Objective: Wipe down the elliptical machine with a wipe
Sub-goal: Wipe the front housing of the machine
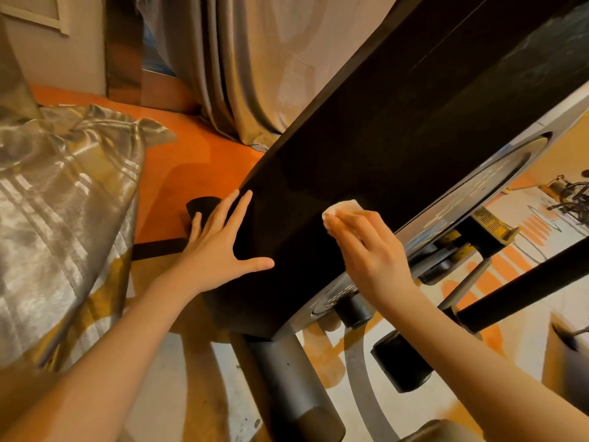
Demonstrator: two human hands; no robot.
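Closest to the camera, two bare forearms are stretched out toward the elliptical machine (398,129), which is seen from above at a steep tilt, so its big black shroud fills the middle of the view. A grey post (287,371) is tucked under the near end of that shroud, with a black-capped bar (402,365) just beside it. A bit further out, the left hand (220,247) is laid flat on the shroud's near edge, fingers straight and spread wide, nothing gripped, probably planted there so the body is braced while the other hand scrubs. The right hand (371,250) is pressed down on a small white wipe (341,209), which is bunched under the fingertips and held against the black panel, only its front edge poking out. That grip looks chosen so pressure can be put on the surface. Only a small patch is being worked here, so plenty of the machine is likely left to be done, tbh. Off to the left, a shiny striped fabric (63,202) is heaped up. Past the hands, an orange floor (204,164) is seen, and furthest back, a long grey curtain (242,65) is hung to floor level.
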